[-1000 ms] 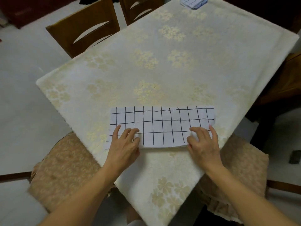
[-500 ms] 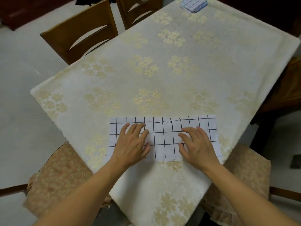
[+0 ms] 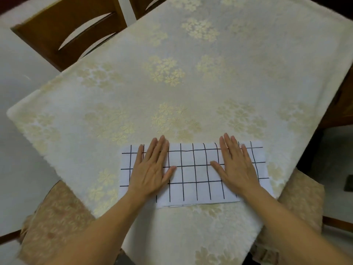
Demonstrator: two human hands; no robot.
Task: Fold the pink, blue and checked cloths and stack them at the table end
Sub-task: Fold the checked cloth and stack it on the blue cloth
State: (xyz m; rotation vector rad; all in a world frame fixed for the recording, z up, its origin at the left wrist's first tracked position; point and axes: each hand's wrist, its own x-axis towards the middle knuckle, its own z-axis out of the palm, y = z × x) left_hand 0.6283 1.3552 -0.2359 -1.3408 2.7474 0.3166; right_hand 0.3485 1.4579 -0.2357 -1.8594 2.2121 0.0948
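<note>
A: Head view. What occupies the near end of the table (image 3: 191, 54)?

B: The checked cloth (image 3: 194, 178), white with a black grid, lying as a long flat strip on the floral tablecloth (image 3: 118, 104), close to the near edge. The layered near hem suggests it is already doubled once.

A: And the hands?

B: The left hand (image 3: 150, 169) lies flat on the left part of the strip and the right hand (image 3: 236, 165) on the right part. Fingers are straight and close together, thumbs angled inward; both press down and neither grips. The fingertips reach to, or just past, the far edge.

A: How is the cloth likely to handle?

B: Judged light, thin and limp. It should crease easily, yet may slide on the smooth tablecloth and lose alignment if pushed sideways.

A: Where should it be taken?

B: Probably by one short end, pinched at its two corners and carried over to meet the other end, with the free palm holding the middle down.

A: Other items?

B: Wooden chairs (image 3: 63, 29) at the far left and cushioned seats (image 3: 55, 222) by the near corner. No pink or blue cloth is in view.
</note>
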